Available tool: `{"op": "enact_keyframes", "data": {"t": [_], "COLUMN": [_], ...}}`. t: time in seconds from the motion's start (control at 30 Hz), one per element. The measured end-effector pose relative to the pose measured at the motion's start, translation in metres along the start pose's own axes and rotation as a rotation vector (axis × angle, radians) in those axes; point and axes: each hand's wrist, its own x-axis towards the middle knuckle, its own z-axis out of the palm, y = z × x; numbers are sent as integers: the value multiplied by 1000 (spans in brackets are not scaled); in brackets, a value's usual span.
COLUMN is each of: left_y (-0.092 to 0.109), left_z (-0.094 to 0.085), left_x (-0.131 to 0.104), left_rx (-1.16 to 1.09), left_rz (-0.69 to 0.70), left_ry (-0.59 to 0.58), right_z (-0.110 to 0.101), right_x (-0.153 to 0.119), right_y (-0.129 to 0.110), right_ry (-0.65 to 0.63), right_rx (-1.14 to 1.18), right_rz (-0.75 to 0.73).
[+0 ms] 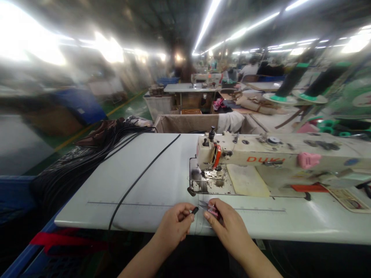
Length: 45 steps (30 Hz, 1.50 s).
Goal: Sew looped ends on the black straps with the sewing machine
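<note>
Close to the table's front edge, my left hand (176,222) pinches the end of a black strap (195,210) between thumb and fingers. Just to its right, my right hand (227,222) is closed around small pink-handled thread snips (212,209), whose metal blades point left toward the strap end. Blades and strap end look slightly apart. Beyond both hands stands a white sewing machine (240,156) with a metal needle plate (208,183). A long black cord-like strip (142,175) curves across the white tabletop (162,170) on the left and hangs over the front edge.
A thick bundle of black strips (78,170) drapes off the table's left side. Blue crates (17,197) and a red strap (66,239) lie at lower left. Thread cones (292,82) stand at right. A printed ruler (130,204) runs along the tabletop. People sit farther back.
</note>
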Motion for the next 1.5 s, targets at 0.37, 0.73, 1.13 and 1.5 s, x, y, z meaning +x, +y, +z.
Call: {"op": "enact_keyframes", "data": {"t": [0.37,0.73,1.13,1.5], "left_y": [18,11,9,11], "left_z": [5,6,-1,8], "left_x": [-8,-5,-4,-7], "left_rx": [-158,-109,129,-257], "left_rz": [-28,-13,191,-13], "left_ry": [12,18,48,-47], "right_z": [3,3,6,10], "right_x": [-2,-1,-1,4], "right_y": [-6,0,-3,-5], "right_ry": [17,102,50,33], "right_rx": [-150,-128,31,335], "right_rz": [-160,-39,41,61]}}
